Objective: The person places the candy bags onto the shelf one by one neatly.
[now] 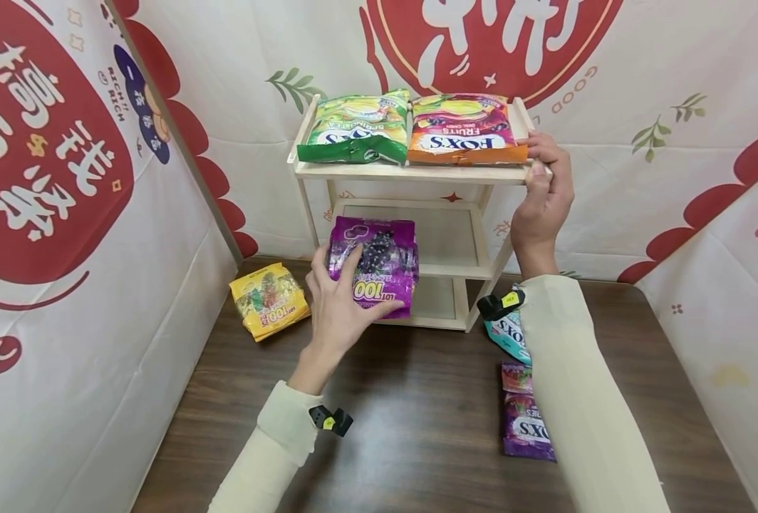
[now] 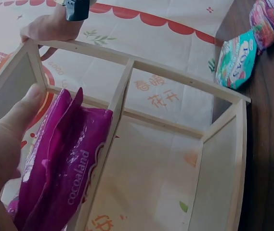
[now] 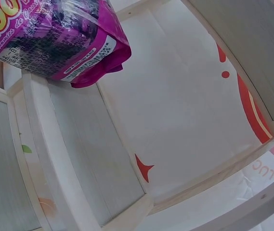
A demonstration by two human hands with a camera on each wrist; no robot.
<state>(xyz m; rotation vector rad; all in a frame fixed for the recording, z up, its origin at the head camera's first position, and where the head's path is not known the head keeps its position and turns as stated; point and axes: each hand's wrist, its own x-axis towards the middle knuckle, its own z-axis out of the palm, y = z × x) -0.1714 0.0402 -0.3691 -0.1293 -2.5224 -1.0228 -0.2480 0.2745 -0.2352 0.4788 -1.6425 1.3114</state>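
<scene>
Purple, yellow-lettered candy bag (image 1: 384,247) and brown, wood-grained table (image 1: 417,406)

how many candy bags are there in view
6: a green bag and a red bag on the top shelf, a purple bag in the left hand, and a yellow bag, teal bag and violet bag on the table. The right sleeve may hide more.

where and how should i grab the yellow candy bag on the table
Probably across the middle of the yellow candy bag, coming from above and the front: it lies face up on the table, with the wall cloth to its left and the shelf to its right. The left hand is nearest, but holds the purple bag.
</scene>
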